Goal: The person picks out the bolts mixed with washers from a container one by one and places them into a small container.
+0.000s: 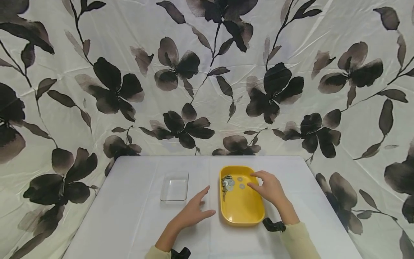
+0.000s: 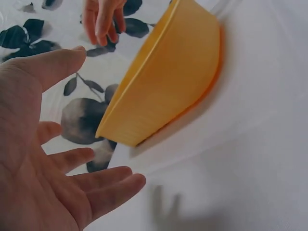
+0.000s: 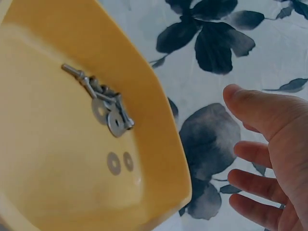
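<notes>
Nearest, the left hand (image 1: pixel 191 212) is laid on the white table (image 1: pixel 129 216) just left of the yellow tray (image 1: pixel 240 212), fingers spread and relaxed, nothing held; in the left wrist view its open palm (image 2: pixel 33 159) is seen beside the tray's outer wall (image 2: pixel 163 86), apart from it. Farther in, the right hand (image 1: pixel 270 187) is held over the tray's right rim, fingers loosely extended toward the left, nothing gripped. The small hardware, bolts (image 3: pixel 96 89) and washers (image 3: pixel 120 162), lies in the far left part of the tray, just left of the right fingertips (image 1: pixel 250 185); the bolts' long axis runs roughly near to far. The right hand is the nearer one. A clear dish (image 1: pixel 174 186) stands well left of the tray.
</notes>
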The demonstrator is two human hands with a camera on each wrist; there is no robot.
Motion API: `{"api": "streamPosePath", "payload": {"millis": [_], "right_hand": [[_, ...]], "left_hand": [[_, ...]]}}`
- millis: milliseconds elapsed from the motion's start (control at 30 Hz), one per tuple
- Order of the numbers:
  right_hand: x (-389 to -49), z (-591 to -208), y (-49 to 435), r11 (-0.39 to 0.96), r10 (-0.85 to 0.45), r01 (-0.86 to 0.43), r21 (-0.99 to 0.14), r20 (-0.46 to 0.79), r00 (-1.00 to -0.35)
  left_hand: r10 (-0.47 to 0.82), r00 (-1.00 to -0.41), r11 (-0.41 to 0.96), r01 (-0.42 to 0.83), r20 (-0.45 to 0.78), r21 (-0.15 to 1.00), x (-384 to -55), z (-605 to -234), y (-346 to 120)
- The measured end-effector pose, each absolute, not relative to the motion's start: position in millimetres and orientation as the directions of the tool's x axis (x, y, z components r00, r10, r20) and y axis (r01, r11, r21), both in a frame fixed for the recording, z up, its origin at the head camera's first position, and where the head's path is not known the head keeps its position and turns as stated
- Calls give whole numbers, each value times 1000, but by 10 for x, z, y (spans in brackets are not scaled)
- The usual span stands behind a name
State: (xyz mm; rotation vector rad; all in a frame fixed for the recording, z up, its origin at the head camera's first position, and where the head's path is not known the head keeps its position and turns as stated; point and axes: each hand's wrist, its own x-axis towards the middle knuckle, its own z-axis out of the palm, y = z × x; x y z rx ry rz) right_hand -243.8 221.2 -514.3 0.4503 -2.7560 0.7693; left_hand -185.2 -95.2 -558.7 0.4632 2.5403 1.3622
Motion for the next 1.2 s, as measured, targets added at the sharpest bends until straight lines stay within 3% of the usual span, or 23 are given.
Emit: {"api": "streamPosePath", "payload": {"millis": [400,833,1200], "right_hand": [[-2510,-5267,2084,788,-205,-299,-539,228,-952],[-2623,-5350,1971,749,-219,-316,-583,232,-948],[-2838,-5469,1793,653,-174,-205,-729,119,-978]], "left_hand": [[395,-914,274,26,-88,961,-1941,-5890,-759],[380,-923,196,25,-52,980,-1935,-6004,-569],[365,-917,-27,-181,-159,983,-1904,-6116,-483]]}}
